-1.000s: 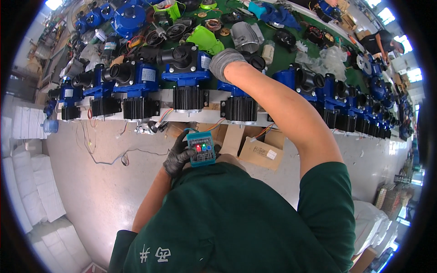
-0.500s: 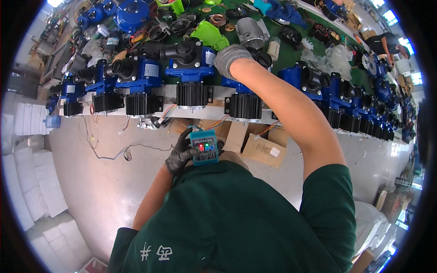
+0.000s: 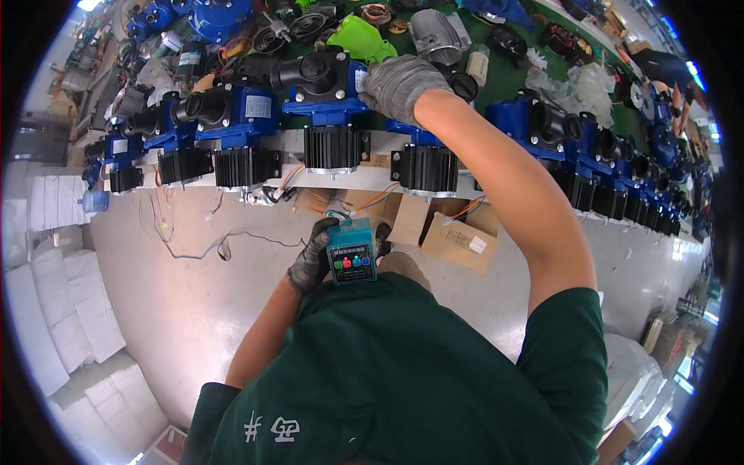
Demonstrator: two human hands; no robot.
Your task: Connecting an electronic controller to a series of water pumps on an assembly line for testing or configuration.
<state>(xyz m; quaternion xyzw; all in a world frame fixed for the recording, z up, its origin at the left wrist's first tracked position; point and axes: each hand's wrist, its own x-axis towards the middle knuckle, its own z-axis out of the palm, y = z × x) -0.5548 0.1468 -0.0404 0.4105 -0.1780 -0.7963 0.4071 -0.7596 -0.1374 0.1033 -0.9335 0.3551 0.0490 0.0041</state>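
The left hand [image 3: 314, 260], in a dark glove, is clamped around a small teal control box [image 3: 351, 250] held close to the chest, below the near edge of the desk [image 3: 372, 180]. The box's face with its coloured buttons turns up toward the camera; its long axis runs roughly away from the body, toward the desk edge, and thin coloured wires [image 3: 364, 204] leave its far end and climb to the row of units above.

The right hand [image 3: 397, 84], in a grey glove, reaches across the near edge and lies closed over the top of a blue pump unit [image 3: 329, 101] with a black finned motor [image 3: 333, 147]. That unit stands in a line of like units along the near edge, motors facing the person and overhanging the edge slightly, black ports on top. Its long axis seems to run from the desk's middle out to the near edge.

As a judgement: the wires look short and fairly taut, so drawing the box further back could tug a lead loose or drag on the unit. With the motor end at the edge, a hard push or twist from the right hand could tip the unit off toward the floor [image 3: 194, 310]. Cardboard pieces [image 3: 457, 240] lie below the edge
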